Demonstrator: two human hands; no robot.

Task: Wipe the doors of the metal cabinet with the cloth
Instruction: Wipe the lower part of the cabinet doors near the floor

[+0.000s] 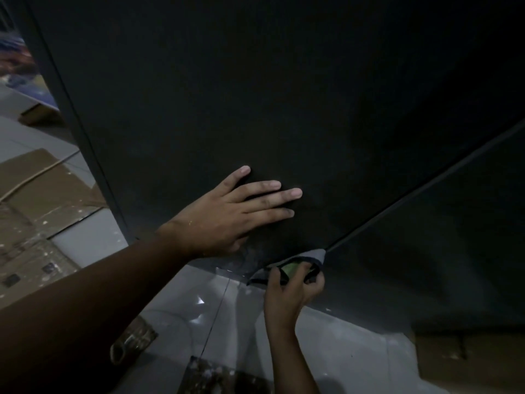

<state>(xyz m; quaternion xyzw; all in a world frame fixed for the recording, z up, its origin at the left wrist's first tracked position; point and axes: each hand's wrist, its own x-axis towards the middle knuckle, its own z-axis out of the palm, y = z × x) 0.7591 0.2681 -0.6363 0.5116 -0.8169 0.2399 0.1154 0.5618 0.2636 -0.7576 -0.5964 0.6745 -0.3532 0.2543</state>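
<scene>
Nearest to us, glossy floor tile (199,294) with a paint-flecked object (133,342) on it; too dark to tell what it is. Next, our right hand (292,285), down low near the floor, fingers curled round the cloth (314,255), which is bunched in the grip. The cloth is grey with a dark hem, and a green patch shows between the fingers. It sits against the bottom end of the seam (412,194) where the two doors meet, so we judge we're working the lower corner and the gap, where dust collects. Beyond that, our left hand (227,214) lies flat on the left door (227,95), fingers straight and spread, holding nothing. Most likely it's a brace: it props us in the low lean and stops the thin door panel flexing or rattling under the wiping pressure. The right door (454,223) is further right and in deep shadow, and we can't read its surface state. Both doors look closed, with the seam running straight. A smudge shows on the left door just under the left palm, so that patch probably needs a pass. Furthest out on the left, flattened cardboard (42,177) covers the floor with a cord (28,180) across it. There's another cardboard piece (454,362) at the cabinet base, lower right.
</scene>
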